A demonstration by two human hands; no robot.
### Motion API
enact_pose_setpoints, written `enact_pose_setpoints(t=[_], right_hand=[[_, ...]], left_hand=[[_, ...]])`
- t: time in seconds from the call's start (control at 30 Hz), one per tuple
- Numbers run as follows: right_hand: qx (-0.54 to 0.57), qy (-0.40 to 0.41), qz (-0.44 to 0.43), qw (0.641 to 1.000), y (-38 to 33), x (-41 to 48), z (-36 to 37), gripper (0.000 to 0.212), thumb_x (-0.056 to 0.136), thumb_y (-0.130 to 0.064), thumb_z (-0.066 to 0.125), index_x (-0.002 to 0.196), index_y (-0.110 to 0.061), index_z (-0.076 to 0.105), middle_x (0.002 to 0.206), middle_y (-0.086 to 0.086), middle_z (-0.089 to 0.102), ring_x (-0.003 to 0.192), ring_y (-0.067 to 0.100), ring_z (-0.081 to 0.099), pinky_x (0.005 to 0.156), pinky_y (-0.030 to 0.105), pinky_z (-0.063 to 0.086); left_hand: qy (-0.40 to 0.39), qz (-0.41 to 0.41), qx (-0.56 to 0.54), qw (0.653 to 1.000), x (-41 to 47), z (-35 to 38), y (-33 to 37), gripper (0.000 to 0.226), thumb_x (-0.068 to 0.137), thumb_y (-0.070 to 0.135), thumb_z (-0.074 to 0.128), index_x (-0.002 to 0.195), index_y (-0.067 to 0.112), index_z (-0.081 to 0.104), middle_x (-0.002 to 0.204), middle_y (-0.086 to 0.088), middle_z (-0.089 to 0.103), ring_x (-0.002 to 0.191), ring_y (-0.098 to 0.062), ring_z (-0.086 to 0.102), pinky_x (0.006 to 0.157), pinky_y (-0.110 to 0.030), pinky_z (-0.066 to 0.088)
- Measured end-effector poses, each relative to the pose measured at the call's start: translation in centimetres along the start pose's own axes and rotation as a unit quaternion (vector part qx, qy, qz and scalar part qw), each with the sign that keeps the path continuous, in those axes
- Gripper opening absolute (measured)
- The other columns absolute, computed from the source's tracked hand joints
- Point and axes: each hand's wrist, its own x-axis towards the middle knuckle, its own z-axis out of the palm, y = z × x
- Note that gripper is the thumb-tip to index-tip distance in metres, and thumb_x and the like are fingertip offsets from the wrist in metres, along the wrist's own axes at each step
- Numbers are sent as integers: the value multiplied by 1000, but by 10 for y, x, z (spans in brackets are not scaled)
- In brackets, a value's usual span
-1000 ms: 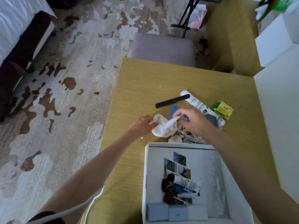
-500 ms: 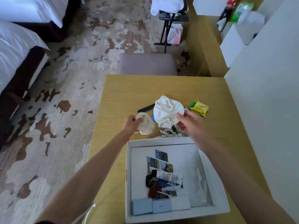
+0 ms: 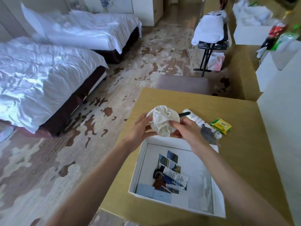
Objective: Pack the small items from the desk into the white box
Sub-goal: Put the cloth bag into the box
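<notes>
- Here's the white cloth bundle (image 3: 163, 123), scrunched into a loose ball and held up off the surface (image 3: 162, 98), just beyond the far rim of the white box (image 3: 138, 168).
- It looks soft and light, all folds and gathers. No stiffness, nothing fragile, and it should squash down to fit wherever it lands.
- The catch is that it's floppy. Grip one edge and it will likely unroll, so the best hold is around the bulk of the ball, cupped from both sides.
- The left hand (image 3: 140, 129) is doing just that, with its fingers curled round the bundle's left flank and cradling it from below.
- The right hand (image 3: 187, 132) comes in from the other side, thumb and fingertips pinching the cloth at its lower right edge. Both hands are closed on the fabric and neither is free.
- The box below sits open-topped, with a tube, photo prints and some small dark bits along its near side, so there's plenty of bare floor for a soft drop.
- Waiting on the surface to the right are a white tube (image 3: 193, 118), a black strip (image 3: 184, 113) and a yellow-green packet (image 3: 221, 126).
</notes>
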Motion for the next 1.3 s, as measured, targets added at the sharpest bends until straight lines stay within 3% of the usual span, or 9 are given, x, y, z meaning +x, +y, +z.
enact_pose_setpoints(t=[0.13, 0.33, 0.5, 0.63, 0.73, 0.83, 1.03, 1.17, 1.3], right_hand=[[-56, -27, -26, 998, 6, -11, 11, 24, 77, -33, 73, 85, -12, 66, 68, -5, 73, 59, 6, 68, 49, 16, 46], [-108, -22, -43, 993, 10, -17, 19, 24, 69, -40, 73, 69, -20, 60, 61, -8, 65, 57, 5, 62, 52, 16, 42], [-146, -68, 36, 986, 16, -20, 18, 45, 70, -49, 76, 102, -28, 55, 92, -10, 66, 80, 7, 66, 64, 22, 43], [48, -146, 162, 975, 34, -22, 11, 39, 90, -27, 61, 127, -25, 51, 102, 3, 73, 94, 25, 71, 70, 34, 53], [162, -123, 273, 940, 56, -28, 13, 45, 98, -45, 41, 125, -12, 54, 93, 15, 68, 86, 34, 67, 68, 40, 54], [169, -151, 318, 920, 78, -31, 24, 57, 91, -56, 50, 123, -9, 59, 104, 16, 62, 93, 31, 58, 69, 40, 53], [199, -137, 313, 918, 92, -24, 35, 55, 75, -32, 73, 121, -5, 59, 99, 14, 63, 81, 24, 58, 64, 34, 45], [184, -149, 269, 934, 100, -19, 30, 41, 84, -24, 68, 122, -9, 62, 103, 12, 65, 87, 23, 59, 66, 33, 46], [219, -65, 203, 952, 108, -10, 25, 52, 73, -4, 72, 124, -7, 59, 108, 15, 70, 95, 27, 66, 80, 40, 52]], left_hand=[[-16, -12, 33, 999, -27, 4, -4, 44, 98, 40, 38, 128, 9, 48, 123, -21, 57, 108, -35, 61, 92, -47, 53], [-36, 10, 52, 998, -40, -5, -9, 50, 87, 41, 60, 128, 16, 44, 122, -14, 59, 108, -29, 64, 90, -46, 55], [-17, 86, 169, 982, -33, -25, -24, 27, 90, 15, 61, 116, 9, 54, 107, -12, 65, 95, -25, 66, 76, -35, 59], [-27, 167, 287, 943, -33, -44, -44, 20, 87, 13, 65, 106, 10, 60, 93, 4, 66, 79, -3, 63, 61, -15, 50], [-70, 200, 357, 910, -31, -51, -63, 28, 83, 10, 65, 110, 15, 62, 99, 4, 67, 86, -5, 63, 68, -16, 48], [-137, 317, 449, 824, -27, -49, -76, 32, 79, 1, 62, 109, 12, 64, 106, -1, 67, 99, -13, 59, 83, -23, 47], [-149, 439, 538, 704, -18, -56, -73, 32, 79, 4, 51, 106, 14, 66, 106, 0, 70, 111, -19, 57, 92, -26, 46], [-150, 451, 574, 667, -12, -66, -72, 29, 78, 2, 63, 105, 12, 65, 102, -2, 71, 110, -20, 59, 88, -31, 51], [-154, 452, 594, 648, -9, -78, -70, 16, 80, 12, 66, 97, 13, 64, 112, -2, 69, 115, -22, 58, 94, -33, 50]])
